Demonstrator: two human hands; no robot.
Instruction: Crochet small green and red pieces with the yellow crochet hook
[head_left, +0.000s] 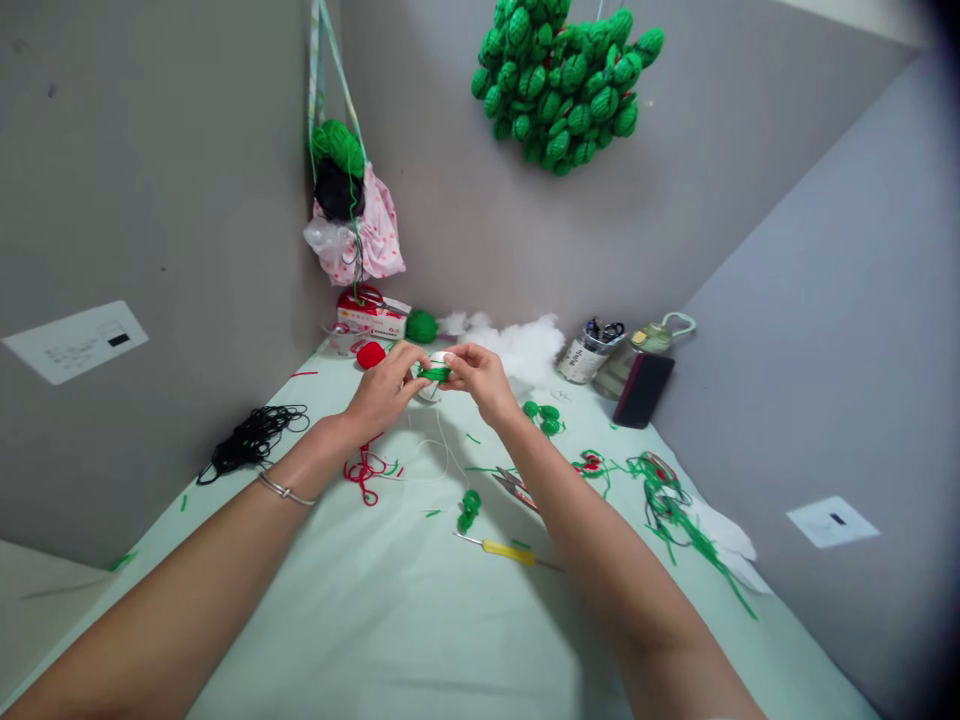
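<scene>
Out over the far part of the table, my left hand and my right hand meet with fingers closed on a small green crocheted piece. Both thumbs and fingertips pinch it from either side, partly hiding it. Something white shows at its upper edge; I cannot tell if it is stuffing or a thread spool behind. A thin white thread trails down onto the cloth below. Near my right forearm lie thread snips, a green crocheted piece and a yellow-handled crochet hook.
White stuffing, a red yarn ball and a green yarn ball sit at the back. Black yarn lies left; tangled green yarn and a leaning phone stand right. Crocheted green pieces hang above.
</scene>
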